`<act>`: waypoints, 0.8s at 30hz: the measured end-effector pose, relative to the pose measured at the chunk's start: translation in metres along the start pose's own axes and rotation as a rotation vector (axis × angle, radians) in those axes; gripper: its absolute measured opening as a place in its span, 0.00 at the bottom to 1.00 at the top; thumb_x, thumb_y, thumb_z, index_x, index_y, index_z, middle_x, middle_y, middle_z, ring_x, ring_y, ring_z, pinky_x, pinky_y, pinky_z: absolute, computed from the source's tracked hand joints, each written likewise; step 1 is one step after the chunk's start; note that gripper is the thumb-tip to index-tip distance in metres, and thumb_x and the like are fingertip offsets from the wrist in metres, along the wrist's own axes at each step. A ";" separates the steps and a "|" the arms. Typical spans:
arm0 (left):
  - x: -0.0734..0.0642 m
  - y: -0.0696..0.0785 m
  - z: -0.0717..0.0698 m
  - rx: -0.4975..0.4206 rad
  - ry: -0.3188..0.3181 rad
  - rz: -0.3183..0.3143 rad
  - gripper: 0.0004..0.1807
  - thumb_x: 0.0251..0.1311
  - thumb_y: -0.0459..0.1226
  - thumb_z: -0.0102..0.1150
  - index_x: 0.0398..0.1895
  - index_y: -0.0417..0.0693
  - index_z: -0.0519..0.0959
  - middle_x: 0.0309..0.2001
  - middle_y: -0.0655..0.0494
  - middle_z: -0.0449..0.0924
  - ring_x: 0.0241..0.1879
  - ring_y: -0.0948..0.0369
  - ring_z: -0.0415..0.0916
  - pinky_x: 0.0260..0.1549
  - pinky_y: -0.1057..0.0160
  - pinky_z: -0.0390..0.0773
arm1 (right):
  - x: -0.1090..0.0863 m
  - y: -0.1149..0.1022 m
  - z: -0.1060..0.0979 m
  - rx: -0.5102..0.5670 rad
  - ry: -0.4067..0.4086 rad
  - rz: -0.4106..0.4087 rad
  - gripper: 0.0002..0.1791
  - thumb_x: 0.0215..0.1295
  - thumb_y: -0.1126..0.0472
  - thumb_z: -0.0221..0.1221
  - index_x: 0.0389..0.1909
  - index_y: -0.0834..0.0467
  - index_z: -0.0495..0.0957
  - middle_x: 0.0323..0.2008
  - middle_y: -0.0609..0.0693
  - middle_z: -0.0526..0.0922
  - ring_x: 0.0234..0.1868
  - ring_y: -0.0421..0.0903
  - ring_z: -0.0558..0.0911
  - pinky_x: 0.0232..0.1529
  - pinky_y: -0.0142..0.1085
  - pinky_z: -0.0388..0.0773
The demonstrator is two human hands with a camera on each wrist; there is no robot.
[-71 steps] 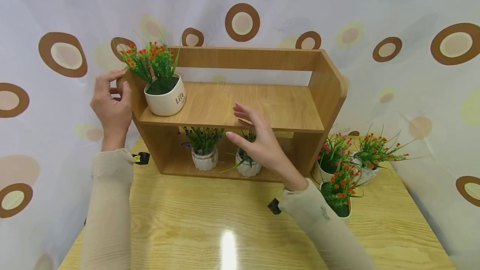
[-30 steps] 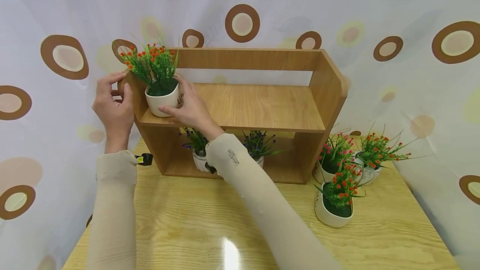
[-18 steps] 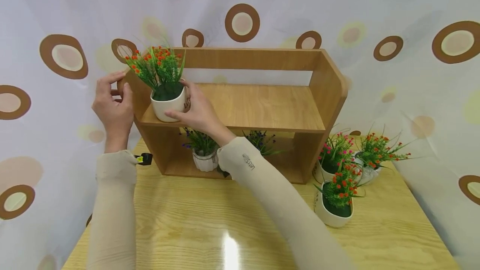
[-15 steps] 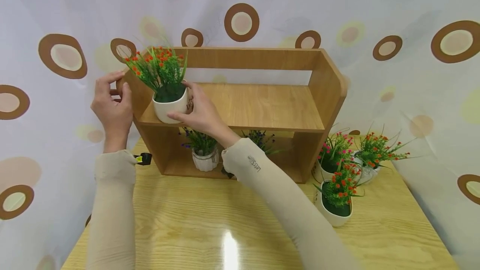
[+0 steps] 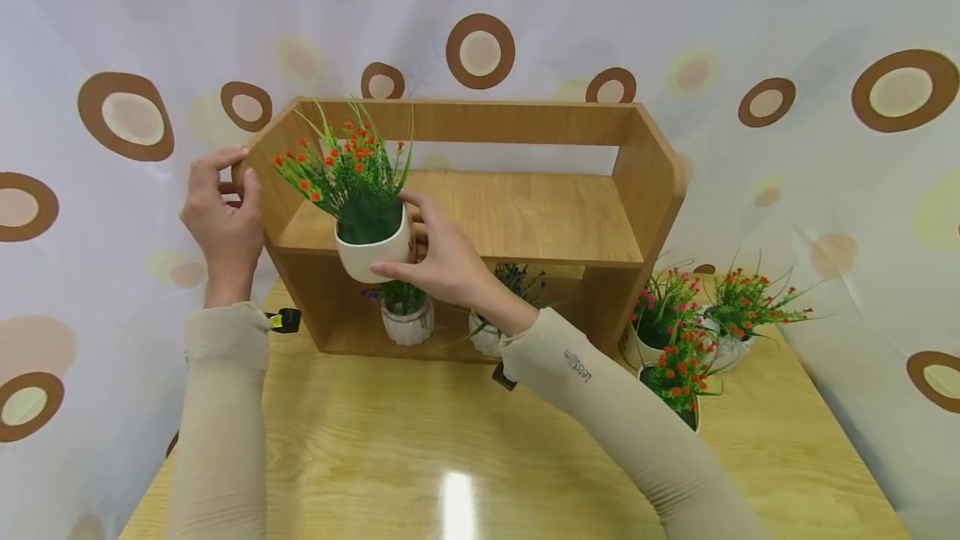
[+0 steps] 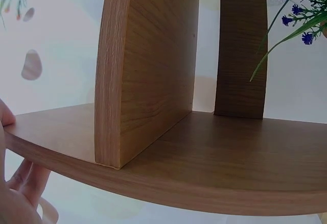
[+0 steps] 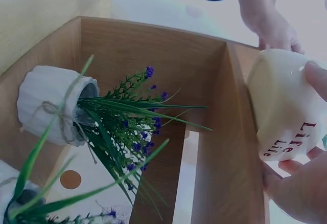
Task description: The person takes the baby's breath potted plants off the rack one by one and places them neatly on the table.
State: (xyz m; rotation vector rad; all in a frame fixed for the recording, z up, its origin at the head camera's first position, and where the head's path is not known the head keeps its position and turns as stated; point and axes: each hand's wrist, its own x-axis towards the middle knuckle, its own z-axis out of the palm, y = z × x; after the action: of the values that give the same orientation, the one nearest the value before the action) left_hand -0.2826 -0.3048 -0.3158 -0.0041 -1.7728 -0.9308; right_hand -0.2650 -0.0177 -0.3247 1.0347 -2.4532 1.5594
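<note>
My right hand (image 5: 450, 269) grips a white pot (image 5: 371, 261) of orange-red artificial flowers, thumb at the front and fingers round the far side. The potted plant tilts slightly and overlaps the front edge of the upper board of a wooden shelf unit (image 5: 525, 215). "Life" lettering shows on the pot (image 7: 283, 106) in the right wrist view, close beside that board. At the unit's left side panel my left hand (image 5: 225, 219) holds the edge; in the left wrist view its thumb lies on one face and the fingers (image 6: 36, 183) on the other.
Two ribbed white pots stand on the lower level, the left one (image 5: 408, 325) and the right one (image 5: 486, 340), with purple flowers. Right of the unit, three potted plants with pink (image 5: 678, 286), orange (image 5: 742, 294) and red flowers (image 5: 682, 369) stand on the wooden table (image 5: 375, 440).
My right hand reached left, took hold of the flower pot at the upper board's left end, and has brought it forward and right, past the front edge. My left hand stays at the side panel.
</note>
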 end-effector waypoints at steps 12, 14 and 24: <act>-0.002 0.003 0.001 0.038 -0.009 -0.035 0.16 0.70 0.41 0.58 0.57 0.50 0.83 0.57 0.60 0.85 0.33 0.82 0.69 0.35 0.82 0.71 | -0.065 0.007 -0.043 0.001 0.071 0.034 0.53 0.54 0.53 0.78 0.78 0.45 0.59 0.74 0.51 0.69 0.70 0.58 0.76 0.64 0.59 0.77; -0.003 0.003 0.002 0.043 -0.004 -0.034 0.16 0.70 0.40 0.57 0.57 0.49 0.83 0.57 0.58 0.85 0.33 0.82 0.69 0.35 0.83 0.70 | -0.077 0.010 -0.054 0.026 0.089 0.042 0.52 0.55 0.55 0.78 0.78 0.45 0.60 0.74 0.52 0.69 0.69 0.59 0.76 0.62 0.60 0.78; -0.001 0.001 0.000 0.025 -0.018 0.026 0.17 0.71 0.41 0.57 0.58 0.47 0.83 0.57 0.54 0.85 0.32 0.82 0.69 0.35 0.81 0.70 | -0.126 0.023 -0.109 0.042 0.209 0.075 0.49 0.55 0.65 0.76 0.76 0.45 0.62 0.70 0.50 0.73 0.69 0.54 0.76 0.66 0.53 0.76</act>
State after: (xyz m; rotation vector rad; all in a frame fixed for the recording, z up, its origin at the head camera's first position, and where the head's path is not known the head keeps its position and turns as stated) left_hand -0.2816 -0.3036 -0.3164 -0.0192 -1.7968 -0.8919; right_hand -0.2123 0.1415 -0.3380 0.7488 -2.3525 1.6548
